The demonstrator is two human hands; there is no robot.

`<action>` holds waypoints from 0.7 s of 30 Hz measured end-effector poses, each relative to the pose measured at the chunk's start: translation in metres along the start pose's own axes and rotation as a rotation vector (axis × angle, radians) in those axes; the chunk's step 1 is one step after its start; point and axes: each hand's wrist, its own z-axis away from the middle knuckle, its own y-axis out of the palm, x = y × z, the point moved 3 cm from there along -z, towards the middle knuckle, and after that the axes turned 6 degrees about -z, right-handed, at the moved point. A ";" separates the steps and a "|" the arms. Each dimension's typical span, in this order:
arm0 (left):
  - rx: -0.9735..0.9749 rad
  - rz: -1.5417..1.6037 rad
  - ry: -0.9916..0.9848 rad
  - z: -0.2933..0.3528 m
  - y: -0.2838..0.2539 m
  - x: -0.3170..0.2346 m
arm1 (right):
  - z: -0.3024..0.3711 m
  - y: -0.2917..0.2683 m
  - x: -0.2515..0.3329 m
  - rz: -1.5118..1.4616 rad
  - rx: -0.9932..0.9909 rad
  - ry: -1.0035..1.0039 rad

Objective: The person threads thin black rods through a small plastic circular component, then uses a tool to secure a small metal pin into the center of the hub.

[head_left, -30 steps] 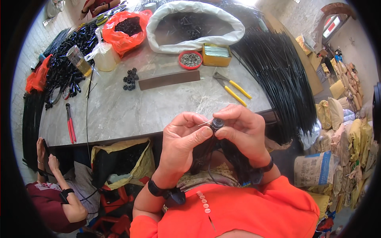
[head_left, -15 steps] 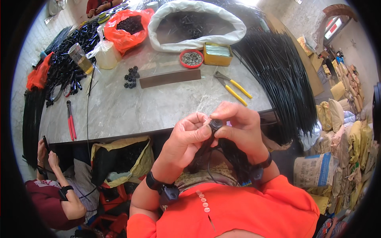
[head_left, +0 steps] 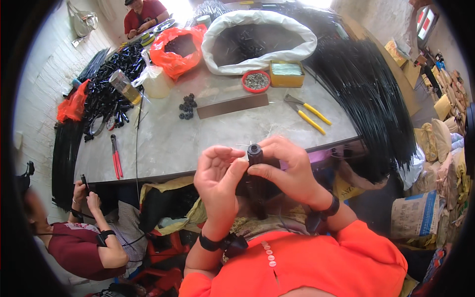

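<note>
A black cylindrical tube-like piece [head_left: 255, 154] stands roughly upright in front of me, its round hollow end facing up. My right hand [head_left: 284, 163] grips it from the right between thumb and fingers. On the other side my left hand [head_left: 220, 171] has thumb and forefinger close together against the piece, the other fingers curled loosely. Whatever lies in that pinch is too small to make out. A thin pale pin-like sliver [head_left: 242, 144] shows beside the tube's top; which hand holds it, if either, I cannot tell. Below, dark lengths hang toward my lap.
On the grey table lie yellow-handled pliers [head_left: 311, 115], red-handled pliers [head_left: 117, 157], a brown bar [head_left: 232, 106] and small black parts [head_left: 187, 107]. Behind stand a red dish [head_left: 256, 90], a yellow tin [head_left: 287, 82] and a white sack [head_left: 212, 54]. Co-workers sit left and far.
The whole view has shifted, so the table sits further right and lower. My left fingers have loosened around the tube's top, and the tube shows more of its side.
</note>
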 end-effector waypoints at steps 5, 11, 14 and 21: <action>0.022 -0.406 0.246 0.008 0.004 -0.029 | 0.005 0.022 0.012 0.137 -0.086 -0.107; 0.085 -0.360 0.129 0.008 -0.013 -0.037 | 0.005 0.030 0.001 -0.122 0.074 0.055; 0.241 -0.071 0.034 0.001 -0.028 -0.034 | 0.017 0.044 -0.022 -0.344 0.336 0.168; 0.340 0.124 0.022 -0.006 -0.045 -0.034 | 0.070 0.104 -0.053 -1.084 0.660 0.718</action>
